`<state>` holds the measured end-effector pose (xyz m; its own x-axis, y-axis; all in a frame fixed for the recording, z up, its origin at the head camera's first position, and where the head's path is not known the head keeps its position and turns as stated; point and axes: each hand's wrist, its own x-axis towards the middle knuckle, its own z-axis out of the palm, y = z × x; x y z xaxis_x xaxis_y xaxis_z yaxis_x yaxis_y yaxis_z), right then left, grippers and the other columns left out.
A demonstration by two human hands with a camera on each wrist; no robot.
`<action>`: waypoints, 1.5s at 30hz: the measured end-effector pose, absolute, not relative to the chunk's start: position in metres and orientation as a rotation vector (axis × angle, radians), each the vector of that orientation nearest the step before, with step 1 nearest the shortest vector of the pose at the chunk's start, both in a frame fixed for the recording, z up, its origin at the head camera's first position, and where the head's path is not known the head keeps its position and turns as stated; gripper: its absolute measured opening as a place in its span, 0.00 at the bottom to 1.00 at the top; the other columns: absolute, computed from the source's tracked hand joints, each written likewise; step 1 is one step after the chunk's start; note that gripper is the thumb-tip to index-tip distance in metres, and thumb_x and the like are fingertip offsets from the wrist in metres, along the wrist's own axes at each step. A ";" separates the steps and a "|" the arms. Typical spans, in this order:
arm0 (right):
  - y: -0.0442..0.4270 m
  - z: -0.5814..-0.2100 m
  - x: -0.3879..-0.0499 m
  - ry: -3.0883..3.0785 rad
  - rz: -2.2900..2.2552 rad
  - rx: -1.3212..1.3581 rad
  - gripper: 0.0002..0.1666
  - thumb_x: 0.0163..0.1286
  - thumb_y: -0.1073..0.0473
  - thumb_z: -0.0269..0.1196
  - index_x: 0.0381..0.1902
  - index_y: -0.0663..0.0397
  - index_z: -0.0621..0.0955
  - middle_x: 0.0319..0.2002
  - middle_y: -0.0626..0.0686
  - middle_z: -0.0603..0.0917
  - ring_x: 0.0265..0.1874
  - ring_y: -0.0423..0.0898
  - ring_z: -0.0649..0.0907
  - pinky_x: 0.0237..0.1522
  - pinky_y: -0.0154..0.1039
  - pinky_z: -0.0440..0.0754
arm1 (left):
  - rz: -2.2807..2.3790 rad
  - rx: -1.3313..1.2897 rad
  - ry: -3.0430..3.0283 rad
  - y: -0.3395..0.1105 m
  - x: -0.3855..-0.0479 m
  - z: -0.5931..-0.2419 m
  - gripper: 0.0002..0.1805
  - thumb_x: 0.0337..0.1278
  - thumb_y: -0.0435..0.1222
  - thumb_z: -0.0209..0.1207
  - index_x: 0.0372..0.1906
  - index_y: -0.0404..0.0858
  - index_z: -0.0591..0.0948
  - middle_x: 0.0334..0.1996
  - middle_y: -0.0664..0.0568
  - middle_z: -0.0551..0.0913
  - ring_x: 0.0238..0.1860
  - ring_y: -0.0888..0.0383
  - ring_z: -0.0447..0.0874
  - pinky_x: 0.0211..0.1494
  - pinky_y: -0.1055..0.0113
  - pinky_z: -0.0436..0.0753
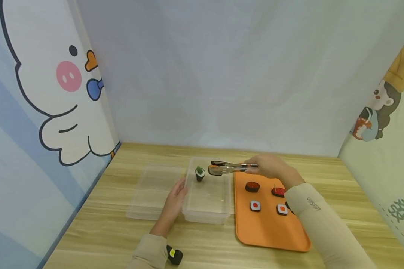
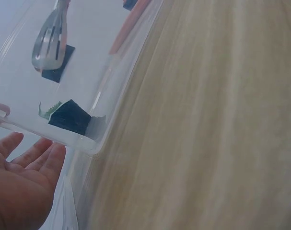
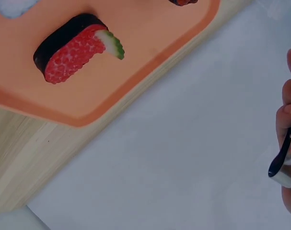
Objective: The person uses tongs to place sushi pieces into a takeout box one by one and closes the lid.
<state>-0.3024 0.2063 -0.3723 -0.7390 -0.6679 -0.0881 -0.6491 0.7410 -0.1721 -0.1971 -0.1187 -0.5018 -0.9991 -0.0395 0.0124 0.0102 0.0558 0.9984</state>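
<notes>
My right hand (image 1: 268,165) grips a pair of metal serving tongs (image 1: 233,167), its fingers curled round the handle. Between the tong ends is a sushi piece (image 1: 215,170) with an orange top and dark wrap, held over a clear plastic box (image 1: 207,218). A dark-wrapped sushi piece with green on top (image 1: 200,173) stands inside the box near its left wall. My left hand (image 1: 176,198) rests against the outside of that wall, with fairly straight fingers (image 2: 52,165) in the left wrist view.
An orange tray (image 1: 269,233) right of the box bears several sushi pieces, including a red-topped one (image 3: 71,52). A clear lid (image 1: 151,192) lies left of the box. Near my left sleeve sits a black sushi piece with yellow (image 1: 174,255). A pale curtain (image 1: 215,74) hangs behind the table.
</notes>
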 end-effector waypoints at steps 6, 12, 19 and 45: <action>0.198 -0.376 -0.309 2.735 -0.124 -1.050 0.27 0.72 0.46 0.60 0.62 0.53 0.79 0.56 0.55 0.81 0.52 0.55 0.80 0.49 0.53 0.79 | -2.138 0.044 -2.263 -0.117 -0.195 -0.506 0.26 0.75 0.37 0.46 0.73 0.34 0.61 0.67 0.34 0.66 0.66 0.38 0.64 0.68 0.43 0.62; 0.184 -0.369 -0.315 2.717 -0.001 -1.019 0.26 0.72 0.46 0.60 0.62 0.54 0.79 0.56 0.54 0.81 0.53 0.55 0.80 0.53 0.54 0.77 | -2.130 0.052 -2.270 -0.116 -0.195 -0.508 0.26 0.75 0.37 0.46 0.73 0.34 0.62 0.66 0.34 0.68 0.65 0.38 0.66 0.67 0.43 0.63; 0.167 -0.359 -0.317 2.677 0.124 -1.006 0.24 0.71 0.47 0.61 0.59 0.53 0.81 0.53 0.54 0.82 0.49 0.53 0.81 0.50 0.52 0.79 | -2.124 0.038 -2.249 -0.115 -0.193 -0.506 0.26 0.75 0.36 0.46 0.72 0.31 0.61 0.66 0.32 0.67 0.65 0.37 0.66 0.67 0.43 0.63; 0.204 -0.358 -0.309 2.714 -0.263 -0.936 0.31 0.70 0.45 0.62 0.63 0.59 0.77 0.57 0.57 0.80 0.56 0.59 0.77 0.55 0.58 0.75 | -2.097 0.018 -2.271 -0.117 -0.196 -0.500 0.26 0.75 0.37 0.46 0.72 0.32 0.61 0.66 0.33 0.68 0.64 0.38 0.67 0.67 0.44 0.64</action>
<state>-0.3091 0.2039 -0.3577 -0.7593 -0.6245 -0.1832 -0.5778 0.7764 -0.2518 -0.1958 -0.1165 -0.5001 -0.9987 -0.0430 0.0290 0.0255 0.0801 0.9965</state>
